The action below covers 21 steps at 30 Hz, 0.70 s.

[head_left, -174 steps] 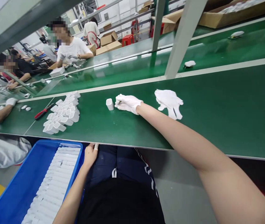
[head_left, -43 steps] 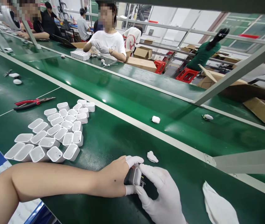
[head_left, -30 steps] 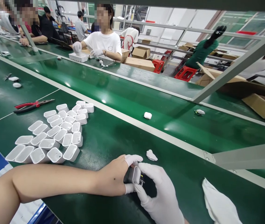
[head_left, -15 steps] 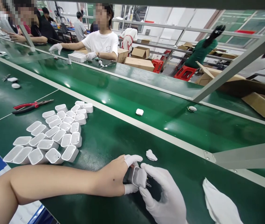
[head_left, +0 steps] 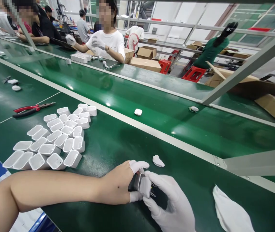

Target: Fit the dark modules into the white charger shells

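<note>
My left hand (head_left: 118,184), with white finger covers on its fingertips, grips a small rectangular plastic housing (head_left: 139,181) between thumb and fingers. In my right hand (head_left: 173,199), which wears a white glove, a white rounded insert (head_left: 145,187) is pinched between thumb and forefinger at the housing's open end. Thin metal prongs (head_left: 153,190) stick out on the insert's right side. How deep the insert sits in the housing I cannot tell. To the left, several open white housings (head_left: 61,140) stand grouped on the green table (head_left: 98,212).
Red-handled pliers (head_left: 33,109) lie behind the housings. A crumpled white scrap (head_left: 158,161) and a white cloth piece (head_left: 231,209) lie to the right. A conveyor belt (head_left: 118,93) carries small white parts (head_left: 138,112) beyond a metal rail. A co-worker (head_left: 108,43) sits across it.
The white parts on the belt have shifted left. My hands stay nearly in place, with the insert turned slightly. The co-worker opposite has raised both gloved hands from the table.
</note>
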Available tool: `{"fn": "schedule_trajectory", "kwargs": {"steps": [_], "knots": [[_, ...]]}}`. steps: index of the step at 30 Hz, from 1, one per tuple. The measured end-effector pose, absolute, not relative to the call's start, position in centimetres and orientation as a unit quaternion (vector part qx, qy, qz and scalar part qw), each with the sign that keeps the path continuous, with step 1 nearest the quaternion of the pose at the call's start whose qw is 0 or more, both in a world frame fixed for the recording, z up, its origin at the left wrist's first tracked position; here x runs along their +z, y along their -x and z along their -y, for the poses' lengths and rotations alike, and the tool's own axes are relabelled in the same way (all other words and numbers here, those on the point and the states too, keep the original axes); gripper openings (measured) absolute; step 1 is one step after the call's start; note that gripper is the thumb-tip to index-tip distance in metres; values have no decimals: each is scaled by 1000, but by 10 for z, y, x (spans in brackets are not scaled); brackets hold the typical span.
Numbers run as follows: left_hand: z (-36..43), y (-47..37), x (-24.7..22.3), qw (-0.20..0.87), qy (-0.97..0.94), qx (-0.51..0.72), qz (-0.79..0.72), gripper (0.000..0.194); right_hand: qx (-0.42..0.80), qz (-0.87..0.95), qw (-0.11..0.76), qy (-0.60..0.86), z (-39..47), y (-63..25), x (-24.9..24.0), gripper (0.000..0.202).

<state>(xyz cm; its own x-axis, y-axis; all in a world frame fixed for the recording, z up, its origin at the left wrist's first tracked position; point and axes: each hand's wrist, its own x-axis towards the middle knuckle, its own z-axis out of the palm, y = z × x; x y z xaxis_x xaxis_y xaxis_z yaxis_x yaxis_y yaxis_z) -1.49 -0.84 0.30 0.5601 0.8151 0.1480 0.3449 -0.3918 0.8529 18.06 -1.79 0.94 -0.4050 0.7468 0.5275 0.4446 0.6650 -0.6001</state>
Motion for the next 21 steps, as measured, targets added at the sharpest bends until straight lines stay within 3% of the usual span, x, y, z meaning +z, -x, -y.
{"fn": "schedule_trajectory", "kwargs": {"steps": [21], "knots": [[7,16,2,410,-783,285,-371,69,161,823,387,382,16,-177,6,32]]}}
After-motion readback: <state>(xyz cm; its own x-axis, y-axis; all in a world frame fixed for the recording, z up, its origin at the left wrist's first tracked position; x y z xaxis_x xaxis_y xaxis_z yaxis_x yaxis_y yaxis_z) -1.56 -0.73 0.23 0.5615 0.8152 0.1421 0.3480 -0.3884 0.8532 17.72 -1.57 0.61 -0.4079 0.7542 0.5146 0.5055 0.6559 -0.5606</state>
